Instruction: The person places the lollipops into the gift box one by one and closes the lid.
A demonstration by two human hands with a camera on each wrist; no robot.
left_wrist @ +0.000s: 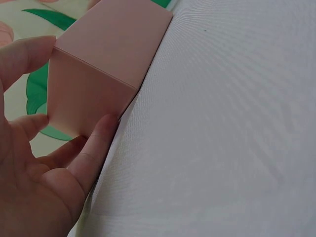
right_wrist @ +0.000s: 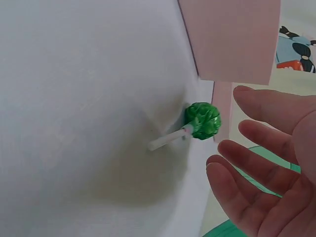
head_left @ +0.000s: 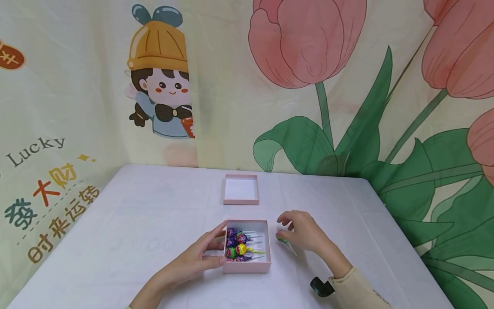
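Observation:
A pink box [head_left: 247, 268] stands without its lid on the white table. Inside lie several lollipops [head_left: 241, 249] in purple, green and yellow wrappers, their sticks pointing right. My left hand [head_left: 202, 253] rests against the box's left side, fingers spread and fairly straight; in the left wrist view the fingertips touch the pink wall [left_wrist: 91, 94]. To the right of the box, my right hand [head_left: 305, 231] hovers over the table with nothing between its fingers. Just by its fingertips a green-wrapped lollipop [right_wrist: 203, 121] lies on the table, white stick outward.
Behind the box lies the pink box lid [head_left: 241, 202], its white inside facing up. A black device [head_left: 322, 287] is at the right wrist by the beige sleeve [head_left: 359, 289]. A printed curtain with tulips [head_left: 308, 43] hangs along the table's far edge.

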